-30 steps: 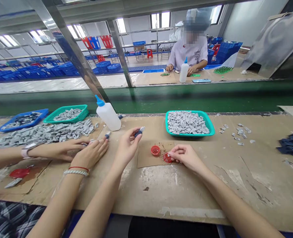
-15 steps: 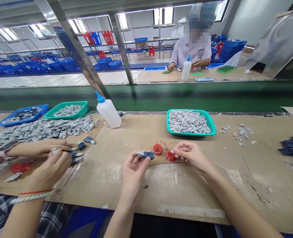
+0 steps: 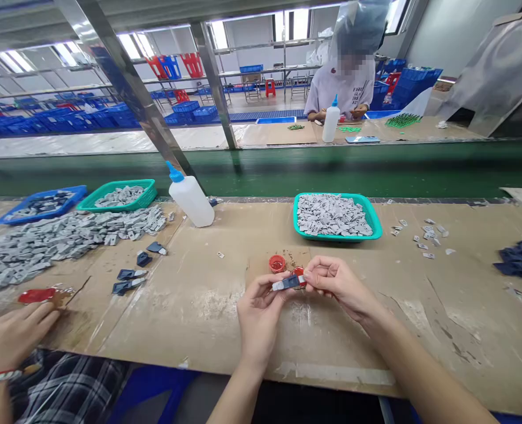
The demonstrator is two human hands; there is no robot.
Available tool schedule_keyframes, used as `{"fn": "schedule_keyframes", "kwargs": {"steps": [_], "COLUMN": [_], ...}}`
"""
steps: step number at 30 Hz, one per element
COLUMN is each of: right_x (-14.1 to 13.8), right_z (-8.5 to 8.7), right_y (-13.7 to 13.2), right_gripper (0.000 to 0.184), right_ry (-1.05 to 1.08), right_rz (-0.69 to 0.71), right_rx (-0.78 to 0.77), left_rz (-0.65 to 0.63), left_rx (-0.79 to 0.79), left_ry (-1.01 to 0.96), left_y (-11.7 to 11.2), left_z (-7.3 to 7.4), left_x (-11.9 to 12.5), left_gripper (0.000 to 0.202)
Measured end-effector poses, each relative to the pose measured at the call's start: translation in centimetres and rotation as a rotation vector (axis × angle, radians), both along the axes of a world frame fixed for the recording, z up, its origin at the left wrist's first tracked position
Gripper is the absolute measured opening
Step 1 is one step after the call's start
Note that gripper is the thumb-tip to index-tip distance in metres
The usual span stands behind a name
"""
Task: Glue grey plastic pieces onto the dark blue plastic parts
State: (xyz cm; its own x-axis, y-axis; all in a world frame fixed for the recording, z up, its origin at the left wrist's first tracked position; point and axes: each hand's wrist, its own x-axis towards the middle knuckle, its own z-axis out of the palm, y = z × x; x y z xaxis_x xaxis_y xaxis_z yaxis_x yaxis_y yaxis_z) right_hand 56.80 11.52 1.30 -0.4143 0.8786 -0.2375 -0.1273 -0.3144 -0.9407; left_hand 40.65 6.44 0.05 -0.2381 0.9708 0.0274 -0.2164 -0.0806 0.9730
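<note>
one red dish (image 3: 298,271) partly hidden behind dark piece (image 3: 291,281)

"What's where?"
"Behind my right fingers (image 3: 327,274), a basket (image 3: 375,219) stands on the surface (image 3: 177,330)."
"And beside it?"
"Left, a bottle (image 3: 192,201); right, loose pieces (image 3: 429,236); a heap of parts (image 3: 79,232) lies left of the bottle."

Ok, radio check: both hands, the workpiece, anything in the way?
Left hand gripping grey-tipped dark blue piece. Right hand pinching small pale part at the piece's right end. Two red cups close behind, the right one partly covered.
</note>
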Motion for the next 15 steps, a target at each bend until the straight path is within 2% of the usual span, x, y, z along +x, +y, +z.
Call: {"fn": "schedule_keyframes", "kwargs": {"steps": [11, 15], "right_x": [-0.07, -0.09], "right_z": [-0.64, -0.57], "right_y": [-0.06, -0.26], "right_gripper": [0.032, 0.036], "right_ry": [-0.019, -0.026], "right_rz": [0.014, 0.09], "right_rx": [0.049, 0.046], "left_rz": [-0.006, -0.044], "left_rx": [0.063, 0.125], "left_ry": [0.064, 0.157], "left_y": [-0.05, -0.07], "left_z": [0.09, -0.1], "left_x": [1.08, 0.46], "left_gripper": [0.014, 0.011]}}
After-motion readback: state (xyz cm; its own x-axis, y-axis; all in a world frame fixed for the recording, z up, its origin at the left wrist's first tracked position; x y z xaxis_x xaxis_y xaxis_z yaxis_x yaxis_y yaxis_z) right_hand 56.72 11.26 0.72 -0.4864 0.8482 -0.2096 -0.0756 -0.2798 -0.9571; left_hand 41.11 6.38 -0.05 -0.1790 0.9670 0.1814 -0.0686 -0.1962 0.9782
